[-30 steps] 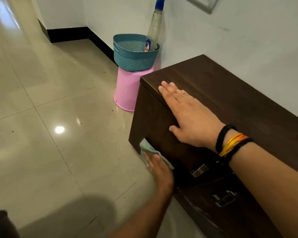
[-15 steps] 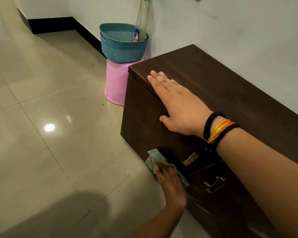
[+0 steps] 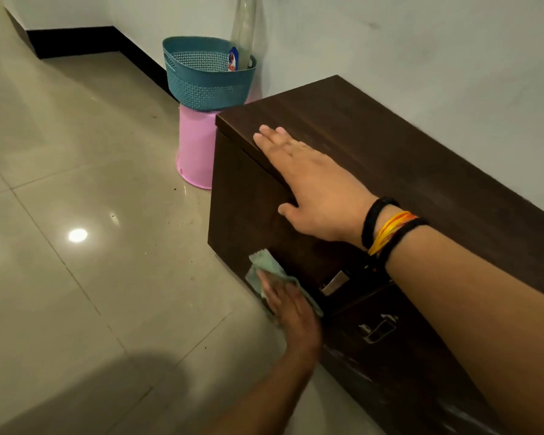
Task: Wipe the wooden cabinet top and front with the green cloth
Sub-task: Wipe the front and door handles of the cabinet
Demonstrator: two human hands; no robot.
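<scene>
A low dark wooden cabinet (image 3: 405,158) stands against the white wall on the right. My right hand (image 3: 314,186) lies flat and open on its top near the front edge, fingers pointing to the far corner, with black and orange bands at the wrist. My left hand (image 3: 292,312) presses the green cloth (image 3: 264,262) flat against the lower part of the cabinet front, close to the floor. The cloth sticks out above my fingers. Two metal handles (image 3: 335,282) sit on the front just right of the cloth.
A teal basket (image 3: 201,86) holding a clear spray bottle (image 3: 242,26) rests on an upturned pink bucket (image 3: 195,152) just beyond the cabinet's far end. Glossy beige floor tiles (image 3: 85,215) spread to the left. A black skirting runs along the far wall.
My left hand has slid the cloth along the lower cabinet front, from the far corner toward the handles. My right hand has stayed flat on the top.
</scene>
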